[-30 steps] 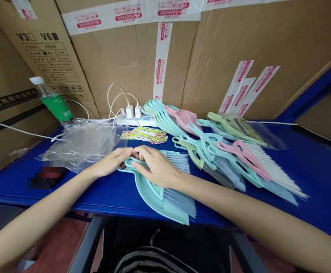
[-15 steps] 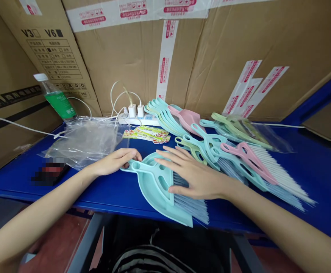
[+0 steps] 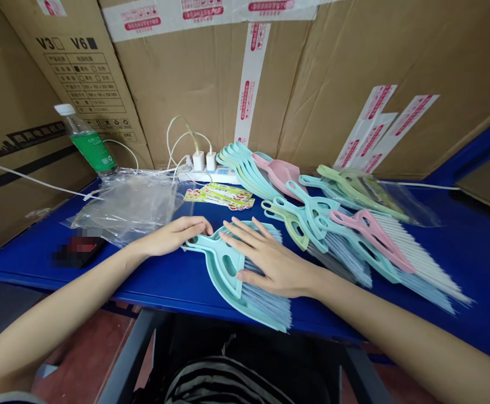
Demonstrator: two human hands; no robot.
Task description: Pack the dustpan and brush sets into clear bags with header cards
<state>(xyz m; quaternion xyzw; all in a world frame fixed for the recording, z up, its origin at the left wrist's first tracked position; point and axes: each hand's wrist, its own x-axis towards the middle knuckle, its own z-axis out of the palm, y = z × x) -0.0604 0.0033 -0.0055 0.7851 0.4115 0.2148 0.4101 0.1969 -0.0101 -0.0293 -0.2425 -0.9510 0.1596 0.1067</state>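
My left hand [image 3: 181, 233] has its fingers curled round the handle end of a light blue dustpan [image 3: 216, 285], near the table's front. A matching light blue hand brush [image 3: 216, 246] lies on top of the dustpan, its handle over the dustpan's handle and its grey-blue bristles pointing right. On the brush rests my right hand [image 3: 272, 261], palm down with fingers spread flat across the brush head and bristles. The tips of my left fingers are partly hidden behind the handles.
More brushes [image 3: 366, 235] in blue, green and pink lie to the right. Behind are stacked dustpans [image 3: 249, 171], a pink dustpan [image 3: 281, 174], printed cards [image 3: 222, 195] and a power strip [image 3: 186, 176]. Plastic bags [image 3: 131, 205], a bottle [image 3: 91, 148] and a dark blurred object [image 3: 77, 249] are left.
The brush has slid left on the dustpan under my right hand, so its handle now lines up over the dustpan's handle. My left hand keeps its hold; the view has shifted slightly.
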